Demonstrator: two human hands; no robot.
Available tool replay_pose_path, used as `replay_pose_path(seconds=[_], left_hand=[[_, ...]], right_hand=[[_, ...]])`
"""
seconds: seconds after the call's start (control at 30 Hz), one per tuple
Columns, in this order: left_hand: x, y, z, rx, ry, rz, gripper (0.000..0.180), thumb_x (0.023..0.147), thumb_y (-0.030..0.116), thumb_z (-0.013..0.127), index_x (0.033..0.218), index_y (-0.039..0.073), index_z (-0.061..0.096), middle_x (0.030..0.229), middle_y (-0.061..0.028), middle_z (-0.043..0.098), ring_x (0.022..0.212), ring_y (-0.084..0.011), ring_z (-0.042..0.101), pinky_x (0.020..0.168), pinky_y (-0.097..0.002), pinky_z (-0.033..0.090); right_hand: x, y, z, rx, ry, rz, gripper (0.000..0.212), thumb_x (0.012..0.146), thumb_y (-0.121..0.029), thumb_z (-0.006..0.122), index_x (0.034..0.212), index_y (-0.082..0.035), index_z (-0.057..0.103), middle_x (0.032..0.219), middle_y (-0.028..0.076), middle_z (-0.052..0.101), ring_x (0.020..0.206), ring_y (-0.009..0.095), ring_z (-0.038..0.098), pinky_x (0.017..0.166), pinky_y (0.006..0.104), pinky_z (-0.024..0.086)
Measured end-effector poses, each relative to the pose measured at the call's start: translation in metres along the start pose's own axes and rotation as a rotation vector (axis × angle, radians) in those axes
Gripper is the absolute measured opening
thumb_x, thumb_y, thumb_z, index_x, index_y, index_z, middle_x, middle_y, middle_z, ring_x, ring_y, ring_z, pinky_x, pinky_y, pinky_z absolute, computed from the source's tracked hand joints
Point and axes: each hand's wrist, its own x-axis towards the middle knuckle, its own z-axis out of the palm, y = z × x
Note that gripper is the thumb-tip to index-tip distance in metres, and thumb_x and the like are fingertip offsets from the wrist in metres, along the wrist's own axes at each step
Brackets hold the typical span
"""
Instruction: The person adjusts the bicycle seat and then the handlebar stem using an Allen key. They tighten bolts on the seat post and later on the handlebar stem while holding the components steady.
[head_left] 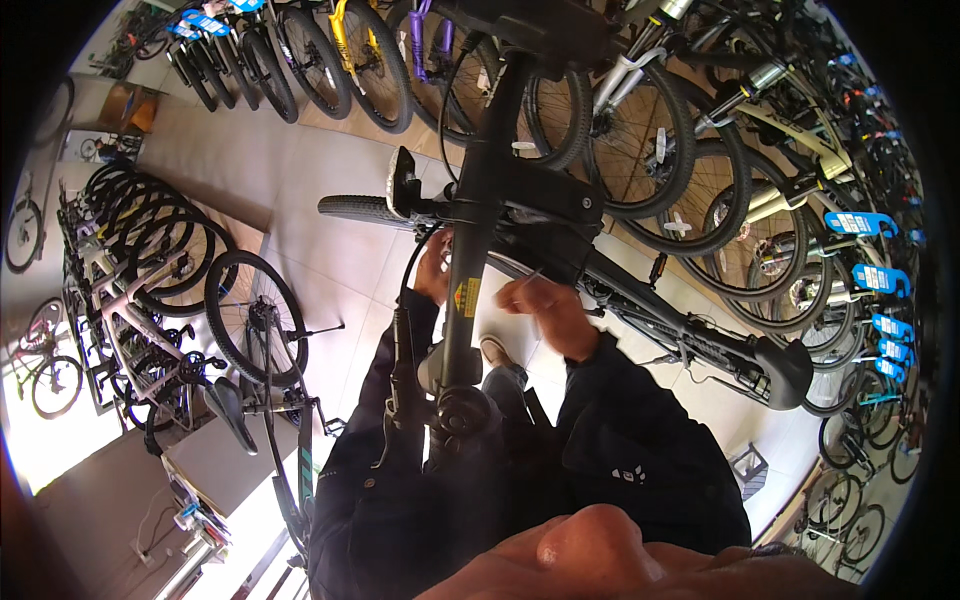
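A black post [466,290] with a yellow sticker runs down the middle, apparently part of a work stand. Behind it a dark bicycle [650,305] lies across the view, a black tyre [358,208] showing at its left. My left hand [432,270] is just left of the post, fingers bent at a small shiny part below the bicycle; the post hides some of them. To the right of the post, under the dark frame, my right hand [548,312] has its fingers curled together. Whatever is between those fingertips is too small to make out. A black pedal [403,182] stands above my left hand.
Rows of bicycles line the far side, with wheels [640,140] close behind the work. More bicycles [150,300] stand at the left, one wheel [255,318] nearest my left arm. A knob [463,410] on the stand is close to my body. Pale tiles [330,150] cover the floor.
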Motion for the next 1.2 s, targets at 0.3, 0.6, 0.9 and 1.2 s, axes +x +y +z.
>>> replay_pose_path(seconds=[0.3,0.6,0.9,1.2], left_hand=[[-0.006,0.041,-0.031,0.076,-0.284,-0.136,0.1,0.084,0.017,0.087,0.163,0.01,0.026,0.156,-0.0136,0.05,0.146,-0.028,0.048,0.115,-0.0489,0.044],[-0.004,0.018,0.001,-0.108,-0.139,-0.025,0.038,0.111,0.023,0.052,0.145,0.005,0.051,0.112,-0.0068,0.071,0.095,-0.0158,0.07,0.081,-0.0312,0.06],[0.008,0.001,0.008,0.128,-0.078,0.083,0.035,0.1,0.01,0.068,0.135,0.012,0.062,0.124,-0.0053,0.064,0.109,-0.019,0.062,0.087,-0.0319,0.052],[0.038,0.015,0.006,0.308,-0.258,-0.035,0.04,0.1,0.024,0.065,0.134,0.003,0.064,0.129,-0.0158,0.07,0.12,-0.0249,0.066,0.101,-0.041,0.054]], right_hand=[[0.049,0.073,0.052,-0.74,0.232,-0.345,0.013,0.098,-0.008,0.067,0.11,-0.005,0.071,0.103,0.017,0.07,0.095,0.038,0.069,0.079,0.0458,0.056],[0.074,0.086,0.078,-0.384,0.183,-0.27,0.012,0.098,-0.002,0.067,0.109,-0.001,0.071,0.092,0.012,0.076,0.084,0.022,0.077,0.071,0.034,0.063],[0.071,-0.062,-0.068,-0.545,0.007,-0.438,0.062,0.084,-0.017,0.089,0.137,-0.005,0.058,0.118,0.009,0.073,0.107,0.022,0.074,0.091,0.0352,0.06],[0.152,-0.052,-0.047,-0.808,-0.682,-0.04,0.058,0.081,-0.027,0.086,0.131,-0.008,0.062,0.119,0.014,0.072,0.108,0.031,0.073,0.095,0.0432,0.057]])
